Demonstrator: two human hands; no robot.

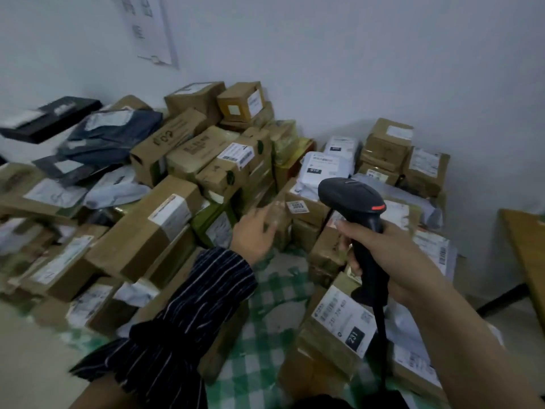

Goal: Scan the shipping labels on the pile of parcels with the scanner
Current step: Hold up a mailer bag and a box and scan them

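A pile of brown cardboard parcels with white shipping labels fills the corner, mixed with grey and white poly bags. My right hand grips the handle of a black handheld scanner, whose head points toward the middle of the pile. My left hand, in a dark striped sleeve, reaches forward, blurred, with its fingers extended beside a small box bearing a numbered sticker. Whether it touches that box is unclear.
A green checked cloth covers the floor between the parcel stacks. A labelled box marked 231 lies under the scanner cable. A wooden table edge stands at the right. White walls close the corner behind.
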